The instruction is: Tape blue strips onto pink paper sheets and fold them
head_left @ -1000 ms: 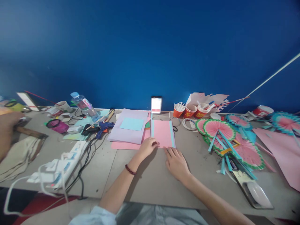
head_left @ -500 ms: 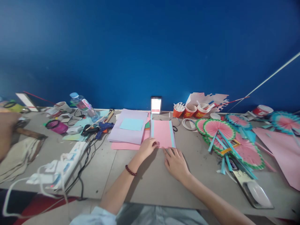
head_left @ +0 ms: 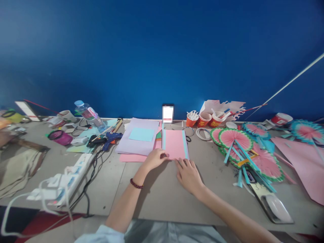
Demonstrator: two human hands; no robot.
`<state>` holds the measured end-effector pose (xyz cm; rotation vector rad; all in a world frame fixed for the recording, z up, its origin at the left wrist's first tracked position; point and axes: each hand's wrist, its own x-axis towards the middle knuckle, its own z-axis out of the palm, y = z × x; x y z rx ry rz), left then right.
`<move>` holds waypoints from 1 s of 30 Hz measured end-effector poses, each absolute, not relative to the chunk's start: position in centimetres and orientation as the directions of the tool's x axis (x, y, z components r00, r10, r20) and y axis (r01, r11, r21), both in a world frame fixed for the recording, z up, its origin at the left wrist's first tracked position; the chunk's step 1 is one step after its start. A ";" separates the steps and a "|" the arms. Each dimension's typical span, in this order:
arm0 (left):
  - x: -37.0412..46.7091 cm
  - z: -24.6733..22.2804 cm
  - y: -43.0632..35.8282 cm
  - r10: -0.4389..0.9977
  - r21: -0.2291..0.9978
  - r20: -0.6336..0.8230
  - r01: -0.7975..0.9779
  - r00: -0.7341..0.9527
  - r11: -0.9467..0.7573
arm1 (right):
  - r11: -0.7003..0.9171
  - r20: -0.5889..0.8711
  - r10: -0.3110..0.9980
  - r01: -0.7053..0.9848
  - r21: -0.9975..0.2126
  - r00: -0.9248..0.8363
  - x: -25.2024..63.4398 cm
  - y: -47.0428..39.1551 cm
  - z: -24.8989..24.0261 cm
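Observation:
A pink paper sheet [head_left: 174,144] with light blue side strips lies flat in front of me. At its near left corner, my left hand [head_left: 155,159] has its fingers pinched together on the paper's edge. My right hand [head_left: 188,175] lies palm down with its fingers spread, the fingertips at the near edge of the sheet. Just left of it is a purple sheet [head_left: 126,143] with a small light blue paper [head_left: 141,134] on top, over larger pink paper.
Left are a power strip [head_left: 74,179], glue gun [head_left: 111,139] and bottle [head_left: 88,114]. A phone [head_left: 168,113] and red cups [head_left: 204,119] stand by the wall. Right are pleated paper fans [head_left: 236,140] and a mouse [head_left: 277,206]. Another person's hand [head_left: 5,135] shows far left.
My left hand has shifted slightly left along the paper's near edge. The other person's hand at the far left has moved back to the left. My right hand is nearly unchanged.

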<state>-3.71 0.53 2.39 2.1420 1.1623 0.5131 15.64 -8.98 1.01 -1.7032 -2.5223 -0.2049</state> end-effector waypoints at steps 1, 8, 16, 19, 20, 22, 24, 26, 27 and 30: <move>-3.8 2.4 0.5 0.842 0.701 0.033 0.588 0.538 -0.403 | 0.369 0.153 0.915 0.927 0.062 -0.375 15.6 -9.0 0.9; -3.7 2.1 0.8 0.855 0.723 0.035 0.578 0.517 -0.379 | 0.381 0.144 0.911 0.922 0.069 -0.387 15.4 -9.0 1.2; -3.2 2.1 0.6 0.887 0.689 0.041 0.630 0.460 -0.358 | 0.367 0.130 0.919 0.927 0.070 -0.374 15.4 -9.0 1.5; -3.0 2.1 0.6 0.896 0.648 0.032 0.673 0.443 -0.356 | 0.362 0.135 0.921 0.931 0.048 -0.365 15.4 -9.0 1.4; -3.0 2.0 0.6 0.894 0.633 0.031 0.684 0.446 -0.363 | 0.360 0.137 0.922 0.932 0.038 -0.362 15.5 -9.1 1.4; -2.9 2.0 0.7 0.889 0.613 0.028 0.694 0.458 -0.377 | 0.352 0.141 0.926 0.936 0.018 -0.351 15.5 -9.1 1.3; -2.9 1.9 0.8 0.885 0.609 0.026 0.694 0.465 -0.383 | 0.340 0.144 0.930 0.940 0.008 -0.338 15.5 -9.1 1.2; -2.9 1.8 0.9 0.880 0.607 0.023 0.693 0.475 -0.390 | 0.336 0.149 0.931 0.942 0.006 -0.333 15.6 -9.1 1.0; -3.0 1.8 0.9 0.877 0.606 0.022 0.691 0.480 -0.393 | 0.337 0.151 0.931 0.942 0.005 -0.333 15.6 -9.1 1.0; -3.0 1.8 0.9 0.874 0.603 0.019 0.691 0.486 -0.398 | 0.344 0.153 0.928 0.939 0.001 -0.340 15.8 -9.2 0.9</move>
